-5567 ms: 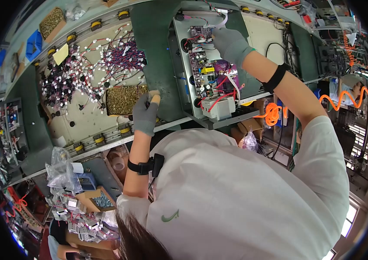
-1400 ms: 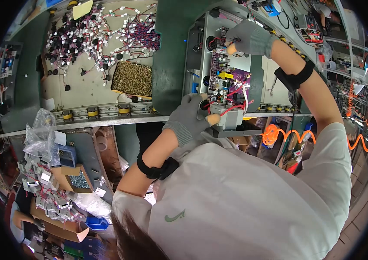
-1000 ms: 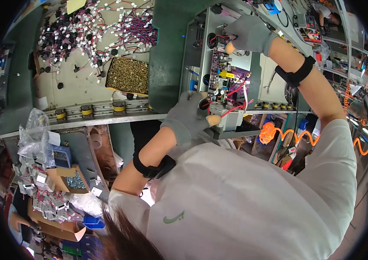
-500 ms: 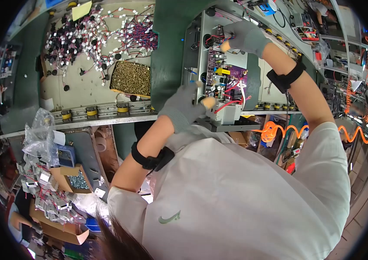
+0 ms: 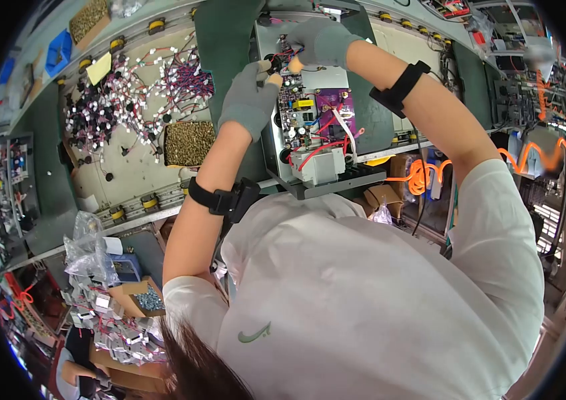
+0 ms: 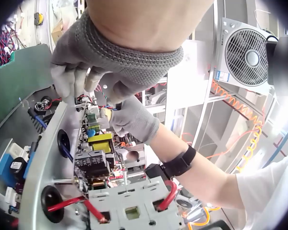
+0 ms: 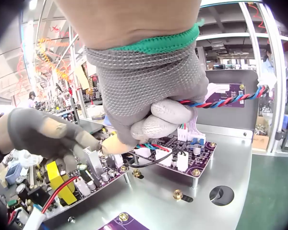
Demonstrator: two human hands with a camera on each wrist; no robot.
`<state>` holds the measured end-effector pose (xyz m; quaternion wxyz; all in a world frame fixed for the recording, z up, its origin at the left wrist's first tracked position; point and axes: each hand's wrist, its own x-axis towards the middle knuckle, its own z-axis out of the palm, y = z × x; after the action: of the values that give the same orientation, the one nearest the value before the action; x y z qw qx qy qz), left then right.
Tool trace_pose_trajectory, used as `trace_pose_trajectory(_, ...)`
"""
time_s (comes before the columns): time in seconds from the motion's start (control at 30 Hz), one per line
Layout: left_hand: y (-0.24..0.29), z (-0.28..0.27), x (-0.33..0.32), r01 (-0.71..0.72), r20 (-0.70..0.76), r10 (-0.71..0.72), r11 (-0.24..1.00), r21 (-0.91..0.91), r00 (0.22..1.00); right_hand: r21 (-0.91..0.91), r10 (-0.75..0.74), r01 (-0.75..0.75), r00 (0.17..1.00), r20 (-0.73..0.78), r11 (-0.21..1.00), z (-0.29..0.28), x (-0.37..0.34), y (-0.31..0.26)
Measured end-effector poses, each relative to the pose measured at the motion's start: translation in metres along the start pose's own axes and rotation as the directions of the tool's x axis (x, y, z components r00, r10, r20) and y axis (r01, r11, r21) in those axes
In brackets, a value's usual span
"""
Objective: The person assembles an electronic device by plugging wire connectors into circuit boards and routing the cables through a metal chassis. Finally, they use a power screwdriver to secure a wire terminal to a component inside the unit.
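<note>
A metal chassis [image 7: 206, 206] holding circuit boards stands in front of me. My right hand [image 5: 323, 43], in a grey glove, is bent over its far end. In the right wrist view its fingers curl round a twisted red, blue and black cable [image 7: 235, 99], close above a purple board [image 7: 201, 163] with white connectors [image 7: 182, 162]. My left hand [image 5: 250, 100], also gloved, lies over the chassis's left wall, fingers extended beside the boards and near the right fingertips. Closer to my body are a yellow component [image 5: 303, 105] and a grey block [image 5: 320, 165] with red wires.
Left of the chassis lie a heap of wire harnesses [image 5: 113, 110] and a box of small brass parts [image 5: 190, 143]. A coiled orange hose [image 5: 420, 177] hangs at the right. Below the bench edge are a plastic bag [image 5: 90, 253] and a screw box [image 5: 150, 300].
My left hand was earlier by the brass parts, then beside the grey block; now it has moved up the chassis wall towards my right hand. The right hand stays at the far end.
</note>
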<state>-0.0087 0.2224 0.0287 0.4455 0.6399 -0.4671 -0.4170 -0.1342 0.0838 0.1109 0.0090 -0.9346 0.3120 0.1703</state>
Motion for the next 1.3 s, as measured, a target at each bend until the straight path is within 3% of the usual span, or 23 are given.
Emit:
trace_pose_trajectory(0.03,0.0,0.003,0.007,-0.021,-0.007,0.021,1.0,-0.012,1.0,-0.012,0.047,-0.046,0.994,0.104,0.999,-0.007,-0.001,-0.002)
trace_pose_trajectory(0.2,0.015,0.006,0.024,0.087,0.084,-0.09,0.996,0.034,0.992,0.159,0.154,-0.152,0.988,0.002,0.975,-0.024,-0.039,0.008)
trace_pose_trajectory(0.33,0.031,0.013,0.029,0.129,0.154,-0.126,0.992,-0.007,0.98,0.213,0.165,-0.185,0.98,0.107,0.959,-0.029,-0.077,0.035)
trace_pose_trajectory(0.4,0.034,0.011,0.036,0.129,0.127,-0.157,0.97,0.206,0.979,0.169,0.129,-0.139,0.989,0.067,0.976,-0.013,-0.092,0.04)
trace_pose_trajectory(0.53,0.041,0.005,0.054,0.127,0.196,-0.226,0.898,0.421,0.954,-0.11,0.223,-0.206,0.959,0.175,0.972,0.003,-0.1,0.04)
trace_pose_trajectory(0.57,0.047,0.006,0.056,0.116,0.209,-0.225,0.894,0.432,0.952,-0.097,0.236,-0.221,0.956,0.175,0.97,0.006,-0.101,0.042)
trace_pose_trajectory(0.63,0.056,0.009,0.061,0.063,0.208,-0.258,0.755,0.653,0.944,-0.065,0.276,-0.268,0.928,0.249,0.961,0.011,-0.104,0.046)
trace_pose_trajectory(0.77,0.046,0.017,0.066,0.068,0.169,-0.256,0.714,0.697,0.952,-0.074,0.262,-0.252,0.939,0.221,0.965,0.025,-0.117,0.054)
trace_pose_trajectory(0.87,0.062,0.02,0.05,0.059,0.128,-0.225,0.672,0.738,0.966,-0.089,0.318,-0.305,0.904,0.286,0.948,0.04,-0.126,0.058)
trace_pose_trajectory(0.9,0.055,0.019,0.045,0.057,0.128,-0.224,0.671,0.739,0.966,-0.08,0.295,-0.286,0.943,0.154,0.955,0.049,-0.132,0.06)
trace_pose_trajectory(0.93,0.045,0.019,0.041,0.023,0.11,-0.146,0.695,0.718,0.983,-0.073,0.268,-0.266,0.963,0.019,0.961,0.053,-0.136,0.06)
trace_pose_trajectory(1.0,0.039,0.02,0.032,-0.02,0.096,-0.067,0.712,0.702,0.993,-0.013,0.276,-0.276,0.961,0.019,0.961,0.057,-0.138,0.059)
trace_pose_trajectory(1.07,0.053,0.023,0.013,-0.043,-0.044,0.106,0.702,0.711,0.993,0.051,0.287,-0.288,0.957,0.029,0.956,0.066,-0.141,0.059)
trace_pose_trajectory(1.1,0.059,0.025,0.006,-0.17,-0.056,0.291,0.694,0.699,0.955,0.226,0.273,-0.277,0.961,0.046,0.934,0.074,-0.142,0.059)
trace_pose_trajectory(1.13,0.068,0.027,0.0,-0.173,-0.046,0.286,0.693,0.7,0.957,0.394,0.258,-0.26,0.964,0.06,0.881,0.076,-0.144,0.058)
trace_pose_trajectory(1.2,0.085,0.029,-0.011,-0.473,0.175,0.473,0.641,0.605,0.864,0.482,0.286,-0.309,0.95,0.123,0.82,0.065,-0.154,0.051)
trace_pose_trajectory(1.23,0.09,0.032,-0.015,-0.54,0.294,0.458,0.63,0.558,0.839,0.555,0.303,-0.35,0.936,0.179,0.754,0.059,-0.158,0.046)
trace_pose_trajectory(1.27,0.091,0.035,-0.018,-0.538,0.295,0.454,0.633,0.557,0.841,0.556,0.301,-0.352,0.936,0.184,0.753,0.06,-0.162,0.043)
trace_pose_trajectory(1.3,0.091,0.037,-0.02,-0.62,0.46,0.417,0.565,0.544,0.784,0.584,0.238,-0.297,0.955,0.177,0.756,0.062,-0.167,0.041)
